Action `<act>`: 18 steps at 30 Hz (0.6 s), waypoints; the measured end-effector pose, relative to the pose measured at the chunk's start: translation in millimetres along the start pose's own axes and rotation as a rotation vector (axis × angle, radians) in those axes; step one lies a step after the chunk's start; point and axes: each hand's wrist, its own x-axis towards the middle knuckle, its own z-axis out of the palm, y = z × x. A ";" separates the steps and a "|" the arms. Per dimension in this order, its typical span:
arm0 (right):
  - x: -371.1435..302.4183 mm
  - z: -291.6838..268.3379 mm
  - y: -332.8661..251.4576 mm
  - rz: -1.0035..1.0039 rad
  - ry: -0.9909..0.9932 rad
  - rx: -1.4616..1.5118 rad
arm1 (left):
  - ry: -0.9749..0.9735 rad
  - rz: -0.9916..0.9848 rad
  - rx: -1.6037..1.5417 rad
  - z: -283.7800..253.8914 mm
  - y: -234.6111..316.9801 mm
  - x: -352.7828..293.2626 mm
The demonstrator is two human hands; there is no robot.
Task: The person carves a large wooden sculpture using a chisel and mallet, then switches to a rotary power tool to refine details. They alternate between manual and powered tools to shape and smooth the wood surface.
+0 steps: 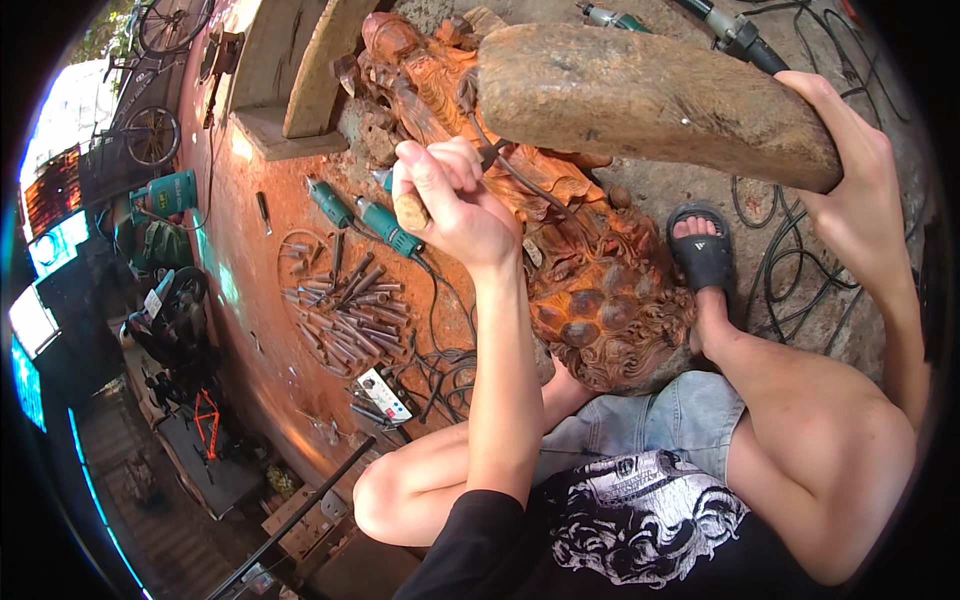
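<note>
My right hand [850, 190] is closed around the right end of a thick, worn wooden mallet [650, 100], raised in front of me and lying across the view. To its left, my left hand [455, 205] is a fist wrapped around a tool with a wooden handle [411, 211]. Only the handle's rounded end shows clearly, so I cannot tell the tool's kind. Beneath both hands lies a reddish-brown wood carving [590, 300], with round scale-like bosses and curling strands at its near end. The mallet hides part of its far side.
Many loose metal chisels [350, 315] lie heaped on the left floor. Beside them are green power tools [388, 228], a white power strip [383, 395] and tangled cables [790, 260]. A wooden bench [290, 130] stands far left. My sandalled foot [703, 250] is right of the carving.
</note>
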 end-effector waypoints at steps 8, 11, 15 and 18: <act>8.4 -5.9 -13.2 0.068 -0.093 0.006 | -0.040 -0.098 -0.132 -14.5 -16.8 1.8; 15.8 -20.0 -22.4 -0.002 -0.065 -0.033 | 0.233 -0.163 -0.103 0.8 -37.2 -16.3; 67.7 -4.0 -54.4 -0.417 0.072 -0.051 | -0.022 0.126 0.276 -47.8 -33.5 -25.7; 80.6 -2.9 -70.6 -0.537 0.262 -0.633 | -0.052 -0.027 0.200 -25.8 -58.9 -29.5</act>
